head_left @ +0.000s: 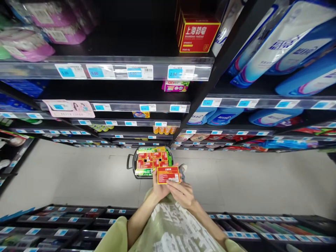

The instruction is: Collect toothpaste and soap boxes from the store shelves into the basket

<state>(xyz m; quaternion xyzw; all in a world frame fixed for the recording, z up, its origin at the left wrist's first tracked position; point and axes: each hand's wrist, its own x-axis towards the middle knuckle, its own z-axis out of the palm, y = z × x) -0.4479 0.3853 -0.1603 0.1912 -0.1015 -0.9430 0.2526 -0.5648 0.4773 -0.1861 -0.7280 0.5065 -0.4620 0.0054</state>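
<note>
A red and yellow soap box [168, 175] rests in my left hand [159, 190], its printed face turned up toward me. The left fingers wrap behind it and show past its upper right edge. My right hand [183, 195] reaches in from the right with fingers stretched out, the fingertips touching the lower part of the box. Just beyond my hands, a dark shopping basket [135, 174] stands on the floor. Several more red soap boxes [148, 163] lie in it on top of green and yellow packages.
Ahead rise shelves with price tags, where a stack of red soap boxes [198, 36] sits on the upper shelf. Blue detergent bottles [296, 56] fill the right bay. Pink packages [28, 45] lie upper left. Another shelf row [60, 232] runs close behind me. Grey floor [236, 178] lies between.
</note>
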